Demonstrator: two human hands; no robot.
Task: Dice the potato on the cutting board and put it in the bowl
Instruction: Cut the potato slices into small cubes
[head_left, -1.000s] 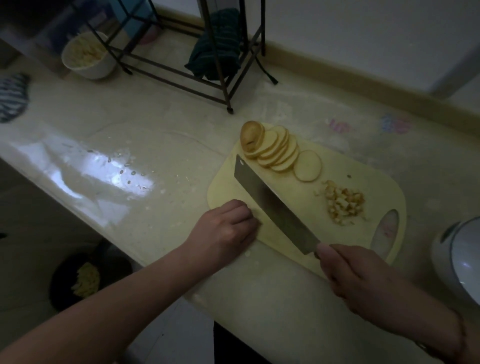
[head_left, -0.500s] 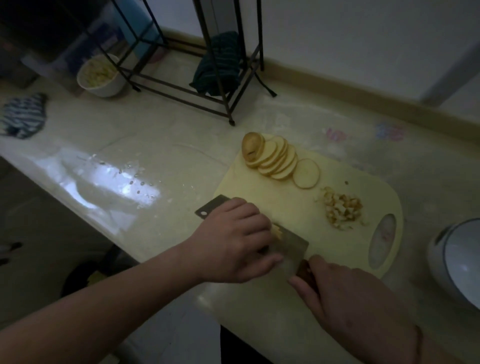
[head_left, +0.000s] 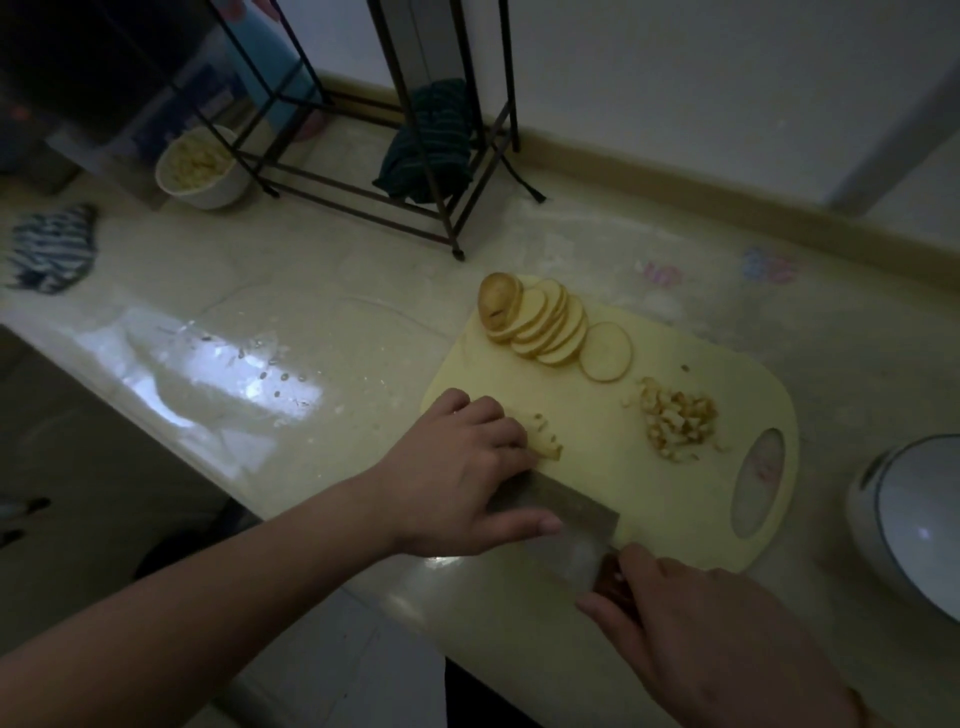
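Gripping the handle of the cleaver (head_left: 563, 525), the right hand (head_left: 727, 639) is holding the blade flat and low over the near edge of the cutting board (head_left: 597, 467). The left hand (head_left: 462, 473) is resting on the blade's top with fingers curled over a small heap of diced potato (head_left: 545, 441), thumb lying straight along the steel. A fan of potato slices (head_left: 545, 325) is lying at the board's far end, with a second pile of dice (head_left: 678, 423) near the handle hole. A white bowl (head_left: 904, 519) is sitting on the counter (head_left: 311, 291), just right of the board.
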